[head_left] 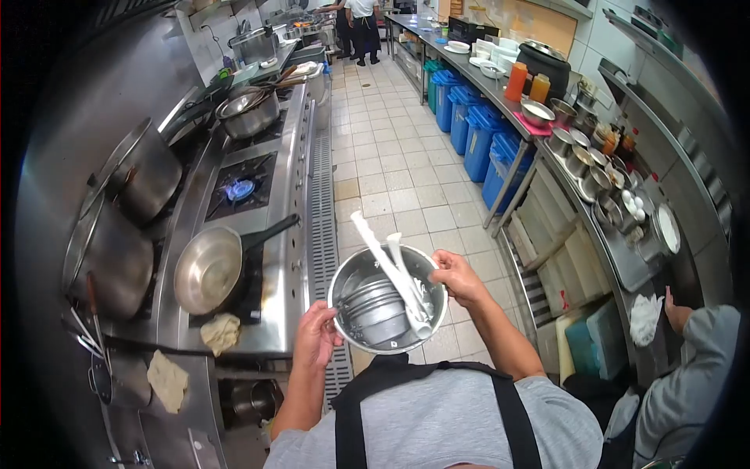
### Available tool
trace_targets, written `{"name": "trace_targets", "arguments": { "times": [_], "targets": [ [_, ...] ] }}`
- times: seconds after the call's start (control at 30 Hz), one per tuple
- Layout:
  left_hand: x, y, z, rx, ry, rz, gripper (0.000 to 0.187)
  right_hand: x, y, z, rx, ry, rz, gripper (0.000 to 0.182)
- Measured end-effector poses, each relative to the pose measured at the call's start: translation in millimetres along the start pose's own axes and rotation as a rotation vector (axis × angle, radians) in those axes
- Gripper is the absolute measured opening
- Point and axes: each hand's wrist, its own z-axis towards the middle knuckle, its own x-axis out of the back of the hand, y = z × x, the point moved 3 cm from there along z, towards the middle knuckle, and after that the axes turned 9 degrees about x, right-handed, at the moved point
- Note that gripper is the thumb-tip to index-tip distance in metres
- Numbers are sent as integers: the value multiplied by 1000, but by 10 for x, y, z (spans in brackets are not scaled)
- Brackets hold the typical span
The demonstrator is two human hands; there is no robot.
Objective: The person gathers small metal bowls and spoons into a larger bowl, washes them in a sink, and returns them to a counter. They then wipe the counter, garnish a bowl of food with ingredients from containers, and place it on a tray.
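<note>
Both hands, left hand (316, 334) and right hand (455, 277), grip the steel bowl's (353, 285) rim; white utensils (388, 262) point up-left.

The bowl (388, 309) I hold is shiny brushed metal, and the utensils (391, 266) in it look like smooth white plastic. The frying pan (209, 270) is dull steel; the rags (221, 332) are rough cloth.

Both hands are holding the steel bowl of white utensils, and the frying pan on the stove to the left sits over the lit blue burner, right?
Not quite. In the head view both hands, left hand and right hand, do hold the steel bowl of white utensils, but the frying pan sits on an unlit burner. The blue flame burns on the next burner beyond it, with nothing on it.
</note>
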Motion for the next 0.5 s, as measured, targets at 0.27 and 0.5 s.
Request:
{"name": "trace_targets", "arguments": {
  "times": [0.27, 0.5],
  "targets": [
    [-1166, 597, 2231, 130, -159, 167, 10, 1225, -495, 1398, 38, 327, 19, 18],
    [-2082, 783, 4326, 215, -312, 168, 6, 2345, -818, 2931, 107, 433, -40, 18]
  ]
}}
